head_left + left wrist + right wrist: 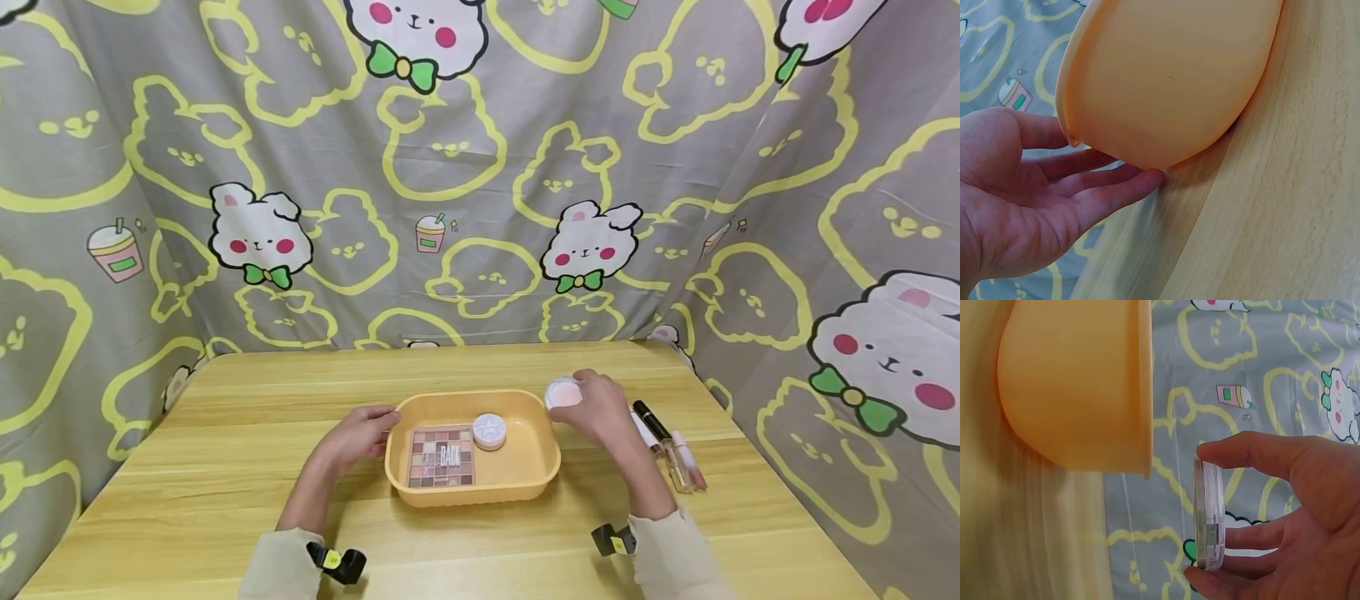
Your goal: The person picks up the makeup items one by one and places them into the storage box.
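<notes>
At the left of the head view, the wood tabletop [225,433] runs from its slanting left edge to the left hand [360,435], giving that side a broad stretch of room. This hand touches the left end of the yellow-orange tray [472,497] just below the frame's centre, its thumb at the rim and its gently bent fingers spaced apart along the outer wall. Inside, an eyeshadow palette [441,457] lettered "BACK" lies flat near the left wall; just right of its upper corner sits a round star-lidded jar [490,432]. From the jar, tray floor stretches to the right wall. Beside the upper-right rim, the right hand [600,408] pinches a round powder compact [564,392] between thumb and fingers; the right wrist view shows it edge-on, apart from the tray wall. Further right, past the forearm, a black-capped tube [652,421] and a pink-capped tube [690,462] lie side by side, inside the table's right edge.
</notes>
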The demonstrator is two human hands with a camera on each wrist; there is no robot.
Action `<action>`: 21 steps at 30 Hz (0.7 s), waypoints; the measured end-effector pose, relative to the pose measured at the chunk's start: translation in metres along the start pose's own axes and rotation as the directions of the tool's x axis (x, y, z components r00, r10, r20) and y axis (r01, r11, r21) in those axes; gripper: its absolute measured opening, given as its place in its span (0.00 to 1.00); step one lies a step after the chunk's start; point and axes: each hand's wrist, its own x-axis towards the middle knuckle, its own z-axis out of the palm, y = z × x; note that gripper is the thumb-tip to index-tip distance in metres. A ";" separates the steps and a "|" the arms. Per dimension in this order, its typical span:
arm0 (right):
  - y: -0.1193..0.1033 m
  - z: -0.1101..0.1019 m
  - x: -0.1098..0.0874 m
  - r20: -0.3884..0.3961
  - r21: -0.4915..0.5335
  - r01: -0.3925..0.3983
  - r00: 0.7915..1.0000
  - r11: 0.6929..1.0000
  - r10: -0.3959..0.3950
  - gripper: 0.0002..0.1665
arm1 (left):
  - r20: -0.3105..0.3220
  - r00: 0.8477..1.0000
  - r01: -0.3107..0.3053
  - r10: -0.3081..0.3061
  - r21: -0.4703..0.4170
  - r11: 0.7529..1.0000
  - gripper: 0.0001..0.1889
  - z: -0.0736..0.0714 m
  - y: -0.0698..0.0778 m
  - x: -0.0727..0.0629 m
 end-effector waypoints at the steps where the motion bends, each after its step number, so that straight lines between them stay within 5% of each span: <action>1: -0.001 0.001 0.000 0.002 0.004 -0.002 1.000 1.000 0.002 0.47 | -0.001 1.000 0.001 -0.001 -0.001 1.000 0.29 0.000 0.000 0.000; 21: -0.020 0.009 -0.008 0.024 0.010 0.050 0.998 0.999 -0.050 0.48 | -0.019 1.000 0.003 -0.003 -0.018 1.000 0.28 0.001 0.000 0.000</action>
